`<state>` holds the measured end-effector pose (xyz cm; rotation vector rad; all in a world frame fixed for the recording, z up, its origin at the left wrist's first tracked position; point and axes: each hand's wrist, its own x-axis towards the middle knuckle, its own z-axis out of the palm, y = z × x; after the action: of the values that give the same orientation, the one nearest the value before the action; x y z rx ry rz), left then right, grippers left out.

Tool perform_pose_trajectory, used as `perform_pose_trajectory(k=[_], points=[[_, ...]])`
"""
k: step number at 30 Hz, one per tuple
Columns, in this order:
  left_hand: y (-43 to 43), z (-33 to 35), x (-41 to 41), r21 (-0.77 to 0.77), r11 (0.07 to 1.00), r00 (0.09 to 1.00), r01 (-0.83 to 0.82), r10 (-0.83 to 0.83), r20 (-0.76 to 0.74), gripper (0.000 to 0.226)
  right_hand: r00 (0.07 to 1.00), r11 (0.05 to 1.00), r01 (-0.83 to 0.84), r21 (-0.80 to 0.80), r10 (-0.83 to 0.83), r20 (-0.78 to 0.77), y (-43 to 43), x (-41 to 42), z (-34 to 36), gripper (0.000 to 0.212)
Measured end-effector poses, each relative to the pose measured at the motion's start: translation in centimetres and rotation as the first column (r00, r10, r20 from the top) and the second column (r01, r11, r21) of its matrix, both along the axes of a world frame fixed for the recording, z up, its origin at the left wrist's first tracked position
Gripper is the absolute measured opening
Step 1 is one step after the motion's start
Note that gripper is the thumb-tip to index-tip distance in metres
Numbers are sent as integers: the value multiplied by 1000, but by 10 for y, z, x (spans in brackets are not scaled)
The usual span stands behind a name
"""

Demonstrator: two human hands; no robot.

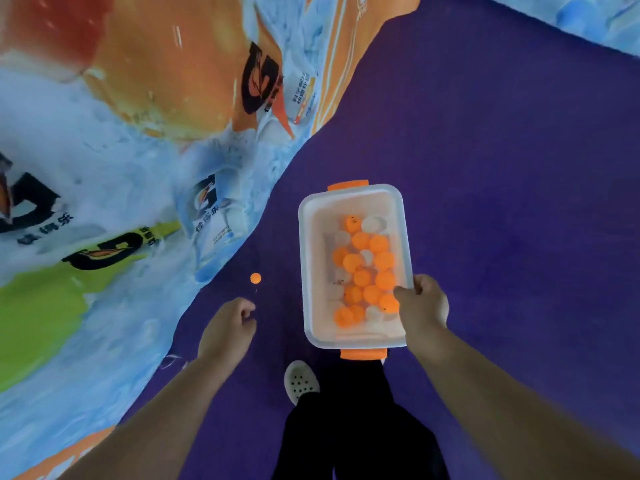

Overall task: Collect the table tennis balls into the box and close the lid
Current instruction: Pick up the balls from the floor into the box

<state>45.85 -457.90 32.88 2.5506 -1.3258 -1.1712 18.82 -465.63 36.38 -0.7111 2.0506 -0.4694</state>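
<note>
A translucent white plastic box (311, 237) with orange latches at both ends is held above the purple floor. It contains several orange and white table tennis balls (363, 268). No lid is on it. My right hand (420, 303) grips the box's near right rim, thumb inside. One orange ball (255, 278) lies on the purple floor left of the box. My left hand (230, 325) hovers just below that ball, fingers curled loosely, holding nothing that I can see.
A large printed banner (121, 150) in blue, orange and green stands along the left. The purple floor (502, 202) stretches right and ahead. My white perforated shoe (300, 381) and black trouser legs (349, 427) are below the box.
</note>
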Motion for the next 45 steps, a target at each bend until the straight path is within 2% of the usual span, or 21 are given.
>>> perform_pose_trajectory(k=[10, 14, 19, 24, 27, 30, 32, 35, 37, 41, 45], points=[[-55, -290, 45, 143, 988, 996, -65, 56, 67, 35, 992, 993, -121, 5, 121, -45, -59, 41, -248, 4], [-66, -382, 66, 158, 987, 989, 18, -40, 141, 43, 992, 993, -119, -10, 118, -45, -73, 51, -330, 8], [-73, -455, 83, 209, 973, 981, 94, -127, 149, 64, 992, 992, -124, -21, 123, -26, -86, 49, -392, 15], [-81, -480, 84, 197, 979, 982, 45, -80, 172, 49, 994, 993, -112, -26, 111, -19, -92, 40, -411, 19], [-90, -466, 70, 86, 996, 979, -22, 4, 204, 41, 996, 996, -92, -3, 92, -8, -94, 34, -406, 18], [-114, -418, 39, -114, 989, 990, -98, 108, 90, 39, 998, 998, -57, 1, 57, 7, -95, 30, -381, 19], [-132, -373, 12, -287, 955, 996, -81, 86, 6, 41, 999, 999, -39, 0, 39, 3, -95, 24, -355, 18], [-154, -292, -27, -495, 869, 996, 6, -47, -70, 45, 999, 999, -33, 19, 33, 1, -95, 15, -302, 10], [-165, -235, -52, -553, 827, 980, 100, -177, -87, 49, 1000, 999, -21, 24, 21, 5, -95, 6, -260, 7], [-185, -131, -92, -589, 723, 897, 361, -442, 7, 53, 1000, 1000, -3, 8, 3, -16, -98, -15, -163, 4], [-200, -29, -119, -577, 740, 910, 344, -414, 12, 48, 997, 997, 71, -14, -71, -12, -102, -43, -62, 8]])
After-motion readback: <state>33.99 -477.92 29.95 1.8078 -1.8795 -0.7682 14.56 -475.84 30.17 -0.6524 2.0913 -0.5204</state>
